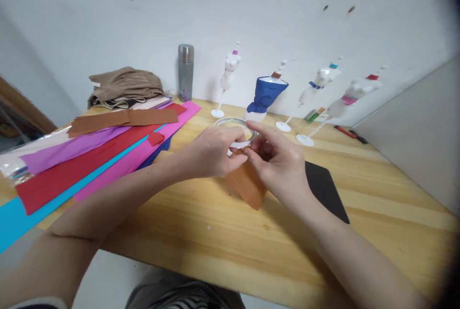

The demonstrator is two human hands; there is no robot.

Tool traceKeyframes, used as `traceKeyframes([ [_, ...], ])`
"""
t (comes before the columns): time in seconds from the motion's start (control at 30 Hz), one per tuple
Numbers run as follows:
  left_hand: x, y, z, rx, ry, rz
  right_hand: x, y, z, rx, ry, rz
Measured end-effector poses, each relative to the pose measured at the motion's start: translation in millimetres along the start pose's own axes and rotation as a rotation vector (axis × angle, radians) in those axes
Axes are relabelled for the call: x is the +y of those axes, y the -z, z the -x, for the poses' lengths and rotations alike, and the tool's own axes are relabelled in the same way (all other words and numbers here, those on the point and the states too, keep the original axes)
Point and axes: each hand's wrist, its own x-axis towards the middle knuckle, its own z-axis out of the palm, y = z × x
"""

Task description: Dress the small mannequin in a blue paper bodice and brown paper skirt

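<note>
My left hand (212,152) is curled around a roll of clear tape (230,122), held a little above the wooden table (223,237). My right hand (278,163) meets it from the right, forefinger stretched along the roll's rim and thumb pinching at its lower edge. A piece of brown-orange crepe paper (247,185) hangs beneath both hands, seemingly pinched between them. Just behind stands a small white mannequin wrapped in blue paper (265,96).
Sheets of crepe paper in red, pink, purple, cyan and brown (93,155) spread over the table's left. A black pad (325,187) lies at the right. Three more mini mannequins (227,79), a steel flask (186,72) and folded brown cloth (125,86) line the back wall.
</note>
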Motion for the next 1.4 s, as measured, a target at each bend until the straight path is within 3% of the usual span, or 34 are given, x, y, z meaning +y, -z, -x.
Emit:
traceKeyframes([
  [0.37,-9.5,-7.4,-1.0,0.092,-0.075,-0.017,-2.8,0.1,1.2,-0.017,-0.023,0.027],
  [0.97,-6.2,-4.6,-1.0,0.016,0.023,-0.148,-6.0,-1.0,2.3,-0.043,-0.078,0.031],
  [1.4,-1.1,2.4,-3.7,-0.048,0.100,-0.046,-8.5,0.6,3.7,-0.060,-0.055,0.060],
])
